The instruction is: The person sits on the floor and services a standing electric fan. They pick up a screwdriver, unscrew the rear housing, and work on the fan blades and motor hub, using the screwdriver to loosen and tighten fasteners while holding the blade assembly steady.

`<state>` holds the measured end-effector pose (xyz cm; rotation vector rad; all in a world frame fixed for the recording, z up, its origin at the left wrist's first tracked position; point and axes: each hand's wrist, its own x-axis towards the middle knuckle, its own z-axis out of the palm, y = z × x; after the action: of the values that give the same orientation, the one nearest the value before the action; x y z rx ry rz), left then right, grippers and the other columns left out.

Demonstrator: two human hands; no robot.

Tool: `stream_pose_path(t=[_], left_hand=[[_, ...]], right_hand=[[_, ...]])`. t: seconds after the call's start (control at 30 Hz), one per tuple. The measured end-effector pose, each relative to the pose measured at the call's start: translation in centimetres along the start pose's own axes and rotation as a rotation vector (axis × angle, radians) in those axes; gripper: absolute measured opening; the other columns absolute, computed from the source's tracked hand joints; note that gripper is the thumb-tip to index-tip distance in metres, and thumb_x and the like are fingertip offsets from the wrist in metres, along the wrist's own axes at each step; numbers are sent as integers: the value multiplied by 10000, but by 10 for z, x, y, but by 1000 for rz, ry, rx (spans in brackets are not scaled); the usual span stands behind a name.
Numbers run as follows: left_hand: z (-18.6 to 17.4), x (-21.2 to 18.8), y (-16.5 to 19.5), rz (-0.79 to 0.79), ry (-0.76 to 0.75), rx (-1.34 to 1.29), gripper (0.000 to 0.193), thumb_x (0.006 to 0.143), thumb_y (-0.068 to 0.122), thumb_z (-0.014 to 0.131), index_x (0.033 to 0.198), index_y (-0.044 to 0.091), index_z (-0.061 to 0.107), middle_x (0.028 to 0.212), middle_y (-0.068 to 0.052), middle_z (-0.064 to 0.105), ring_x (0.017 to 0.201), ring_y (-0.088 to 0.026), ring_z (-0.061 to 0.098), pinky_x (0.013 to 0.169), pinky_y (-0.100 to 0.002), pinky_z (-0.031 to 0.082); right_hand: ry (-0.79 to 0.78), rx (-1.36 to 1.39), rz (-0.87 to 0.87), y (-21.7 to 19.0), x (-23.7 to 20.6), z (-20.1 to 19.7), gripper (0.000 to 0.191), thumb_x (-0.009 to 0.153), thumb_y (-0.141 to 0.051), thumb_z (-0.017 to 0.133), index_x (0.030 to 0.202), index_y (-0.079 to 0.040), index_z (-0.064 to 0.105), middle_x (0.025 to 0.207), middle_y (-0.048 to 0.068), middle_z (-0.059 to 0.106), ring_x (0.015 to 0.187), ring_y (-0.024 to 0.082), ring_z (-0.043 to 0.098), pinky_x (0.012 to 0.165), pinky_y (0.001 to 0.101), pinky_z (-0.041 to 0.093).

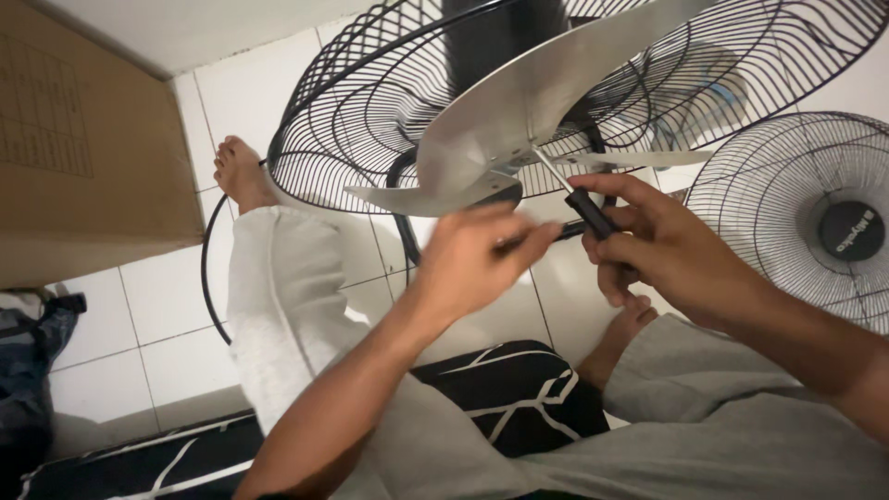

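Both forearms reach forward; left hand [477, 255] and right hand [648, 243] meet fingertip to fingertip, fingers curled in a grip.

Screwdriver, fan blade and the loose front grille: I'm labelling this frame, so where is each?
screwdriver [591, 215], head view, on its black handle.
fan blade [546, 88], head view, on the broad metal face.
front grille [850, 230], head view, on its dark centre cap.

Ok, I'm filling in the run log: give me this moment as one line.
left hand: pinching screwdriver end | right hand: gripping screwdriver handle | tip: at fan blade hub | rear grille: behind blade
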<state>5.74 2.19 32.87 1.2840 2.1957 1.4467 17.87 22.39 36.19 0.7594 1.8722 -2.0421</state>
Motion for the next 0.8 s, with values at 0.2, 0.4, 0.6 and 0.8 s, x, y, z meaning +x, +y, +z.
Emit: stream_pose_path(t=[0.2,0.4,0.6,0.8], left_hand=[[-45,-18,-7,422,710,111,397,908,253,800,1163,65,561,1147,-53,525,1054,-203,523,849,-375,454],[-42,6,-49,108,294,-600,559,989,175,787,1448,14,510,1383,-87,549,1286,-160,574,1099,-326,496],[-22,15,-92,-101,-57,-861,472,985,238,770,1327,-55,631,1236,-98,656,1152,-155,594,1034,-304,488],[-13,10,-99,-37,-169,-937,690,977,436,694,1432,-60,540,1312,-107,647,1202,-175,591,1066,-311,473]], right_hand=[[56,-38,6,-1,-1,0,448,956,-62,557,1399,-84,494,722,88,526,501,153,482,402,313,376],[99,-7,8,-18,3,9,390,994,-120,489,1371,-64,574,725,53,497,540,122,441,466,295,405],[84,-5,113,-31,8,17,346,951,-105,479,1273,-23,574,737,89,601,500,190,496,433,323,355],[-192,356,-26,-31,14,19,388,1025,-136,494,1365,6,618,746,92,612,579,158,573,491,306,469]])
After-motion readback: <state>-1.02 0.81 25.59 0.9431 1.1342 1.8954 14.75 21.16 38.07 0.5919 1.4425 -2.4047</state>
